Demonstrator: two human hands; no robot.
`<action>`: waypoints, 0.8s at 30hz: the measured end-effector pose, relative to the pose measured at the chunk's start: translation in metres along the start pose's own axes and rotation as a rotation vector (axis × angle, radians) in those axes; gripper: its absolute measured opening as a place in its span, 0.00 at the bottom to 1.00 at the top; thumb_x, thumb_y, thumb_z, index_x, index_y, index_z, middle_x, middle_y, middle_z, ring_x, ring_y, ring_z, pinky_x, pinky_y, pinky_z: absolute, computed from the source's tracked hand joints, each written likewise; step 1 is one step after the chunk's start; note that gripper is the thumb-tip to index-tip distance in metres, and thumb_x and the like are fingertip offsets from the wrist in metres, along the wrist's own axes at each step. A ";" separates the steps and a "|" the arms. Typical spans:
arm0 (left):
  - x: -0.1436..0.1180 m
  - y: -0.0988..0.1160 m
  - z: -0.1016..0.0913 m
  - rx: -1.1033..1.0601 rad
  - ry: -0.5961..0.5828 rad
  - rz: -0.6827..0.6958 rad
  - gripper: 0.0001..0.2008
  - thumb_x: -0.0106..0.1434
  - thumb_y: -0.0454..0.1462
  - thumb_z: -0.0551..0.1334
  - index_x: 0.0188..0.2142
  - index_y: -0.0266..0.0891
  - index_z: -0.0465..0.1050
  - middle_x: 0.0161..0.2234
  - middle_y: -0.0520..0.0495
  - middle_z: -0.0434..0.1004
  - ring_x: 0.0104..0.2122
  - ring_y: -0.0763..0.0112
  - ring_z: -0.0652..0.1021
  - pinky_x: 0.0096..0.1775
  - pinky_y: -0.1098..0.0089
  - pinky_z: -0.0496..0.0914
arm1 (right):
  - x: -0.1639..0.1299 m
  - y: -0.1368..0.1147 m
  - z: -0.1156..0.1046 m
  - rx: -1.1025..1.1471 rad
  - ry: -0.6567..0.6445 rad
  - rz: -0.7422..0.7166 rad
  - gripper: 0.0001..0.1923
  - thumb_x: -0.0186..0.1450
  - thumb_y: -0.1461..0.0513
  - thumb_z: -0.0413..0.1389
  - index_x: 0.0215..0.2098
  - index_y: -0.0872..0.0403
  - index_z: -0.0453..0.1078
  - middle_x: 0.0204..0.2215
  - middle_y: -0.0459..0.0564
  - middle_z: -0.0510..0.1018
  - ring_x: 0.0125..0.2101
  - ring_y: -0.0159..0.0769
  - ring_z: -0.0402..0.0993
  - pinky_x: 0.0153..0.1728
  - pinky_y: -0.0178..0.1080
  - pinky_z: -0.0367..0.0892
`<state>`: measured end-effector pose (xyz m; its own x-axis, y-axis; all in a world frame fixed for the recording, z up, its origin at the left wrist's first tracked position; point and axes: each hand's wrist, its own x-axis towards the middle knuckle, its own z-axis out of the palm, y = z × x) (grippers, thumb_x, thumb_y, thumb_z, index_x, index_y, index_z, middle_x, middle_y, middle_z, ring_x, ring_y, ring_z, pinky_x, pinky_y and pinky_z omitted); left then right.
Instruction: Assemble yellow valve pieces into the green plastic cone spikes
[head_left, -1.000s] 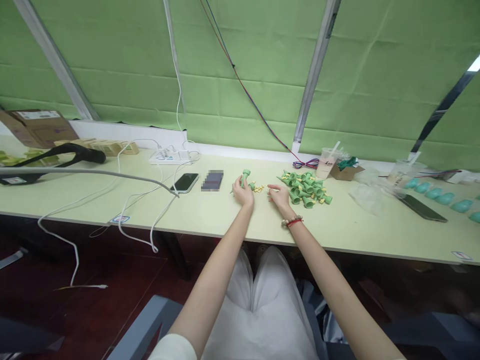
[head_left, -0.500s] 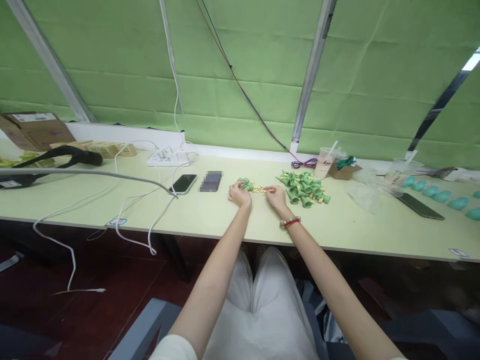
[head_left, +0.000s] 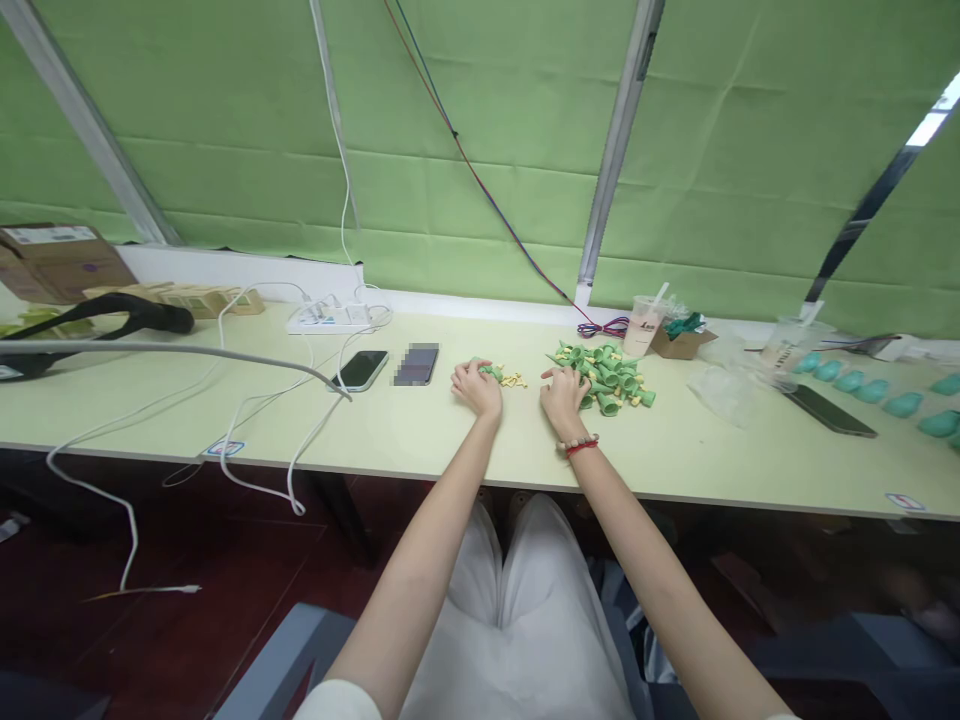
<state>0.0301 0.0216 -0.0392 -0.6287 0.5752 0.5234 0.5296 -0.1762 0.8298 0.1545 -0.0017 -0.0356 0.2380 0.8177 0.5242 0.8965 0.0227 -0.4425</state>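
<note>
A green cone piece is held in the curled grip of the left hand, resting on the surface beside small yellow bits. The pile of green cones is touched by the right hand; whether that grip has closed on anything cannot be told.

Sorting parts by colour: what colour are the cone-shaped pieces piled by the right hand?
Green, in the head view: the cone-shaped pieces beside the right hand.

Assembly workshop: long workbench strewn with green plastic parts.
</note>
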 end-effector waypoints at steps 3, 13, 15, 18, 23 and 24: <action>-0.004 0.005 -0.001 0.031 -0.083 0.176 0.14 0.54 0.25 0.52 0.27 0.42 0.72 0.36 0.44 0.67 0.43 0.59 0.66 0.44 0.59 0.56 | -0.002 -0.002 0.001 -0.048 -0.066 0.037 0.15 0.56 0.70 0.47 0.37 0.55 0.71 0.40 0.56 0.69 0.46 0.45 0.58 0.48 0.48 0.41; -0.005 0.005 0.000 -0.039 -0.150 0.148 0.14 0.53 0.24 0.52 0.23 0.42 0.70 0.33 0.46 0.67 0.39 0.62 0.68 0.44 0.61 0.58 | -0.002 -0.002 -0.001 -0.040 -0.092 -0.019 0.19 0.55 0.74 0.45 0.39 0.55 0.70 0.41 0.57 0.69 0.45 0.43 0.59 0.42 0.42 0.47; -0.005 0.005 -0.001 -0.055 -0.160 0.141 0.14 0.53 0.24 0.51 0.22 0.42 0.70 0.32 0.46 0.67 0.39 0.62 0.68 0.44 0.62 0.58 | -0.002 -0.001 0.000 -0.066 -0.066 -0.038 0.18 0.56 0.73 0.45 0.39 0.55 0.70 0.41 0.57 0.69 0.45 0.43 0.59 0.45 0.43 0.44; -0.004 0.007 -0.002 -0.071 -0.170 0.132 0.14 0.53 0.24 0.51 0.22 0.41 0.70 0.32 0.46 0.67 0.39 0.63 0.68 0.44 0.63 0.59 | -0.003 -0.003 0.001 -0.130 -0.074 0.014 0.16 0.57 0.71 0.46 0.39 0.56 0.71 0.41 0.59 0.70 0.45 0.46 0.59 0.46 0.47 0.43; -0.004 0.006 -0.002 -0.093 -0.167 0.106 0.14 0.52 0.24 0.51 0.22 0.41 0.70 0.31 0.46 0.67 0.38 0.64 0.69 0.43 0.65 0.61 | -0.004 -0.005 -0.001 -0.162 -0.111 0.073 0.15 0.58 0.70 0.46 0.39 0.58 0.71 0.40 0.61 0.70 0.43 0.47 0.61 0.41 0.45 0.48; -0.003 0.006 -0.002 -0.096 -0.169 0.111 0.14 0.52 0.24 0.51 0.22 0.41 0.70 0.31 0.46 0.67 0.37 0.64 0.69 0.42 0.65 0.61 | -0.004 -0.004 -0.002 -0.152 -0.107 0.057 0.15 0.58 0.71 0.46 0.40 0.57 0.70 0.40 0.60 0.70 0.44 0.46 0.61 0.40 0.44 0.49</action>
<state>0.0345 0.0173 -0.0359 -0.4608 0.6728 0.5788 0.5285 -0.3159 0.7880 0.1503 -0.0060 -0.0347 0.2557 0.8719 0.4175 0.9308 -0.1054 -0.3500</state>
